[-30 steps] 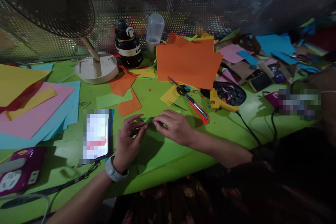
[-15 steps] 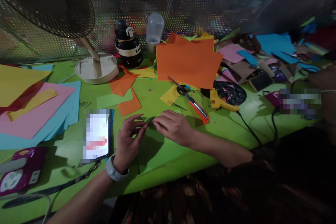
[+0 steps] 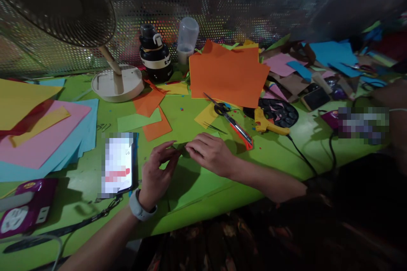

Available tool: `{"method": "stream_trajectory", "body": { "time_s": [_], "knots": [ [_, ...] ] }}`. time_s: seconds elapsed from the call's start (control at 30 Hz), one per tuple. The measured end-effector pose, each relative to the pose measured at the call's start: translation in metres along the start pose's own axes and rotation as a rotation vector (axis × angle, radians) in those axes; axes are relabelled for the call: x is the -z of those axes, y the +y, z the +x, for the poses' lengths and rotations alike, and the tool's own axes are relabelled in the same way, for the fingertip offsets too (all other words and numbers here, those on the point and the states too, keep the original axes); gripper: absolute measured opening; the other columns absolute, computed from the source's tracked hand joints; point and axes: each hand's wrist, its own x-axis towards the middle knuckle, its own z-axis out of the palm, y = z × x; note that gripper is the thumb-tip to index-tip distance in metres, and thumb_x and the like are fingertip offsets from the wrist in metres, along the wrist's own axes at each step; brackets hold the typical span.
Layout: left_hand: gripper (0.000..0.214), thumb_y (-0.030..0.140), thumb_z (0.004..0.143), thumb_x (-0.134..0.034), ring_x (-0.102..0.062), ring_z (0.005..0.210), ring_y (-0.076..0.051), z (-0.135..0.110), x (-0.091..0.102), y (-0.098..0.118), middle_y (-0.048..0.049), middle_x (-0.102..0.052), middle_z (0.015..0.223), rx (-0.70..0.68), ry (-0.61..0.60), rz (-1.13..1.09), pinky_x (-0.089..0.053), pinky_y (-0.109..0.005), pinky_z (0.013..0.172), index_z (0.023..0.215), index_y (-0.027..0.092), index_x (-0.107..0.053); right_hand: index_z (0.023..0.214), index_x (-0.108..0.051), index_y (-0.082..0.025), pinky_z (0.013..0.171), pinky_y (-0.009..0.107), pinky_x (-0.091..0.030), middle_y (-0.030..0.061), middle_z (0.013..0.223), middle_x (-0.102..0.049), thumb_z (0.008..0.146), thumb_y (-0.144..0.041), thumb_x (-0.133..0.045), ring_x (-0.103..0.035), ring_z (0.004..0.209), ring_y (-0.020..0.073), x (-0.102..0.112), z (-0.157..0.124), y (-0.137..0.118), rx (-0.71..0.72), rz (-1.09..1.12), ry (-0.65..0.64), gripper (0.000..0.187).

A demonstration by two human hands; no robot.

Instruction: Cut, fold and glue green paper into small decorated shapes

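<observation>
Between my two hands is a small piece of green paper [image 3: 179, 146], raised just above the table. My left hand [image 3: 159, 171], with a pale watch on the wrist, pinches its left side between thumb and fingers. My right hand [image 3: 208, 152] has its fingertips closed on the right end, so that part is hidden. A larger green sheet [image 3: 193, 182] lies flat beneath both hands. Beyond my right hand are tweezers [image 3: 215, 127], dark scissors [image 3: 219, 108] and a red-orange utility knife [image 3: 240, 132].
A lit phone [image 3: 117, 163] lies left of my left hand. Coloured paper sheets [image 3: 47, 135] cover the far left, near a fan [image 3: 117, 84]. Orange sheets [image 3: 227, 74] stand at the back. A yellow glue gun [image 3: 270, 125] trails a cord at right; another person's arm [image 3: 397, 114] shows there.
My left hand's fingers have shifted slightly and the green paper has turned a little between the hands. My right hand stays almost still.
</observation>
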Motion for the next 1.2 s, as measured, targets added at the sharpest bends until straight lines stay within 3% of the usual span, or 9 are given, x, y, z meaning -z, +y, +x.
{"method": "stream_trajectory", "body": {
  "time_s": [0.17,0.33,0.5,0.57,0.63,0.77,0.93,1.2],
  "knots": [
    [0.035,0.018,0.081,-0.066,-0.068,0.077,-0.013,-0.001,0.001,-0.003,-0.0032,-0.068,0.089,0.037,-0.017,-0.063,-0.059,-0.027,0.073,0.114,0.02,-0.057,0.089,-0.063,-0.014,0.074,0.028,-0.047,0.0063,0.08,-0.065,0.095,-0.021,-0.046,-0.057,0.078,0.0156,0.0,0.0,0.001,-0.005,0.011,0.009,0.02],
    [0.039,0.022,0.079,-0.069,-0.068,0.078,-0.014,0.001,0.001,-0.001,-0.0024,-0.068,0.086,0.171,-0.032,-0.19,-0.058,-0.027,0.071,0.116,0.021,-0.055,0.091,-0.063,-0.016,0.075,0.029,-0.046,0.0058,0.082,-0.066,0.093,-0.02,-0.048,-0.057,0.079,0.0158,0.001,0.001,0.001,-0.038,0.067,0.029,0.016],
    [0.039,0.027,0.077,-0.071,-0.069,0.077,-0.015,0.005,0.002,0.0,-0.0012,-0.068,0.083,0.285,-0.045,-0.391,-0.057,-0.026,0.069,0.112,0.022,-0.055,0.096,-0.064,-0.016,0.085,0.038,-0.042,0.0083,0.095,-0.064,0.088,-0.029,-0.055,-0.055,0.094,0.0215,0.006,0.005,0.007,-0.147,0.077,0.097,0.017],
    [0.039,0.027,0.077,-0.071,-0.068,0.076,-0.014,0.007,0.002,-0.003,-0.0002,-0.067,0.082,0.323,-0.045,-0.475,-0.057,-0.027,0.072,0.111,0.023,-0.055,0.101,-0.063,-0.017,0.093,0.042,-0.037,0.0077,0.101,-0.065,0.09,-0.033,-0.055,-0.055,0.099,0.0218,0.007,0.007,0.011,-0.19,0.128,0.053,0.021],
    [0.041,0.027,0.076,-0.072,-0.067,0.076,-0.014,0.008,0.002,-0.005,0.0002,-0.067,0.082,0.363,-0.038,-0.534,-0.056,-0.028,0.075,0.112,0.023,-0.055,0.099,-0.063,-0.018,0.095,0.041,-0.036,0.0039,0.095,-0.068,0.092,-0.031,-0.054,-0.058,0.092,0.0184,0.008,0.009,0.015,-0.225,0.221,-0.046,0.018],
    [0.046,0.03,0.074,-0.073,-0.066,0.082,-0.015,0.011,0.001,-0.004,-0.0014,-0.068,0.087,0.517,-0.034,-0.648,-0.057,-0.029,0.074,0.115,0.023,-0.055,0.093,-0.065,-0.018,0.079,0.033,-0.042,0.001,0.084,-0.069,0.092,-0.027,-0.055,-0.059,0.077,0.0141,0.006,0.009,0.017,-0.285,0.351,-0.154,0.014],
    [0.049,0.029,0.069,-0.077,-0.065,0.075,-0.012,0.014,-0.001,-0.002,0.0005,-0.067,0.085,0.643,0.006,-0.738,-0.055,-0.026,0.069,0.114,0.022,-0.057,0.092,-0.066,-0.017,0.078,0.032,-0.042,0.0029,0.085,-0.069,0.09,-0.023,-0.058,-0.059,0.08,0.0152,0.001,0.008,0.012,-0.235,0.31,-0.107,0.011],
    [0.059,0.022,0.069,-0.078,-0.056,0.06,-0.006,0.014,-0.004,-0.004,0.0067,-0.061,0.068,0.645,-0.005,-0.722,-0.046,-0.017,0.059,0.122,0.023,-0.054,0.093,-0.066,-0.017,0.078,0.031,-0.041,0.0025,0.084,-0.07,0.09,-0.024,-0.058,-0.057,0.079,0.0156,-0.007,0.005,0.007,-0.163,0.321,-0.105,0.011]
  ]
}}
